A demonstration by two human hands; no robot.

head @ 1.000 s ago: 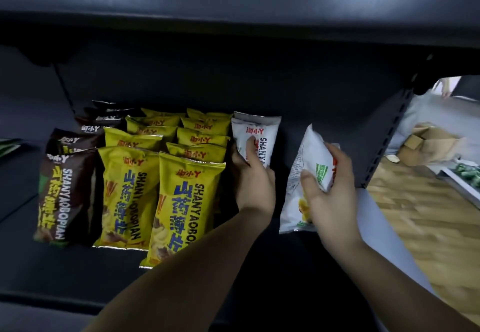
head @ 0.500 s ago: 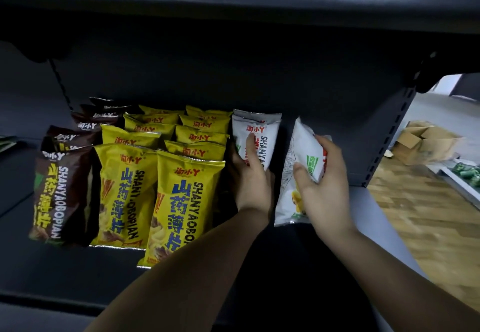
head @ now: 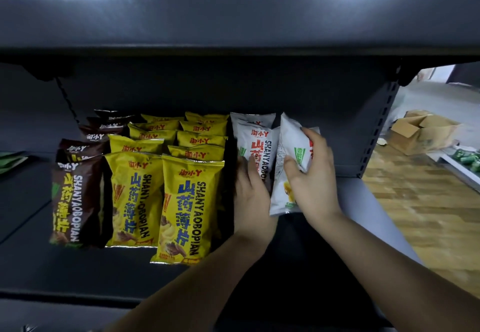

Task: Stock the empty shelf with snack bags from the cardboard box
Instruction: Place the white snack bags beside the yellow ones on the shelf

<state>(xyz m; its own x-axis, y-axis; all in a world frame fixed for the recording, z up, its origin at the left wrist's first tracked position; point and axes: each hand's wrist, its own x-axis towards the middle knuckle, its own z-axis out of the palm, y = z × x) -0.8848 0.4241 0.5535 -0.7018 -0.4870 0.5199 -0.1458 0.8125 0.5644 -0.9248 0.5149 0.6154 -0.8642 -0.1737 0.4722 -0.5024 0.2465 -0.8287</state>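
Note:
On the dark shelf (head: 298,266) stand a row of brown snack bags (head: 75,201) at the left and two rows of yellow snack bags (head: 189,201) beside them. Right of the yellow rows stands an upright white snack bag (head: 255,137). My left hand (head: 250,201) rests against its front, fingers straight. My right hand (head: 311,178) grips a second white snack bag (head: 292,147), tilted and close against the right side of the standing one. A cardboard box (head: 420,131) lies on the floor at the far right.
The upper shelf board (head: 233,20) overhangs the bags. A perforated upright (head: 376,129) closes the shelf's right end. Beyond it are wooden floor (head: 428,214) and green packets (head: 467,157). A green bag edge (head: 10,159) shows at the far left.
My right hand has carried the white bag leftward and deeper into the shelf, up against the standing white bag. My left hand has stayed on that bag.

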